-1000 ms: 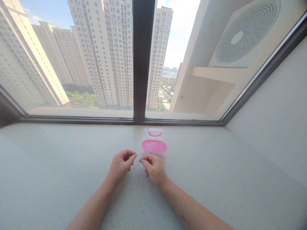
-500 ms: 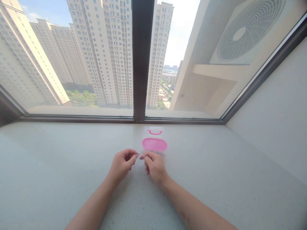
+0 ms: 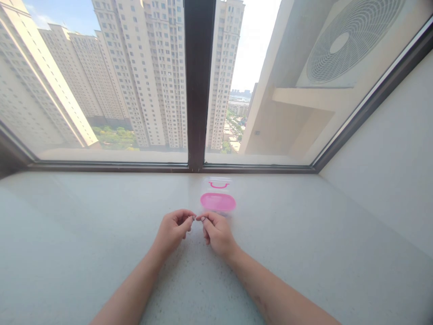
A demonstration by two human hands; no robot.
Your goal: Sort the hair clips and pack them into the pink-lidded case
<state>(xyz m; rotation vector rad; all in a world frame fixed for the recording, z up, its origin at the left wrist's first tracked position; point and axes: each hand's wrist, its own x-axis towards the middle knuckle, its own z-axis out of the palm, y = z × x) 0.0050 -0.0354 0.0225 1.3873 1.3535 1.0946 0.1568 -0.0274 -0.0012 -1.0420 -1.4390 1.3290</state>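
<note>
Thumb and index finger of my left hand are pinched on a small dark loop, too tiny to make out its exact kind. My right hand faces it, closed in a similar pinch, with a small dark curved piece at its thumb tip. The fingertips of both hands nearly meet; whether they touch is unclear. Just beyond them on the sill lies a clear plastic box with a pink oval panel and a pink handle. The right hand's knuckles partly overlap its near edge.
Both forearms rest over a pale speckled windowsill. Along its back runs a dark window frame, with tall buildings and an air-conditioner unit outside. A white wall bounds the right side.
My hands have drawn slightly closer together at the fingertips. The loop in the left hand now shows less beyond the fingers. The view has tilted down very slightly.
</note>
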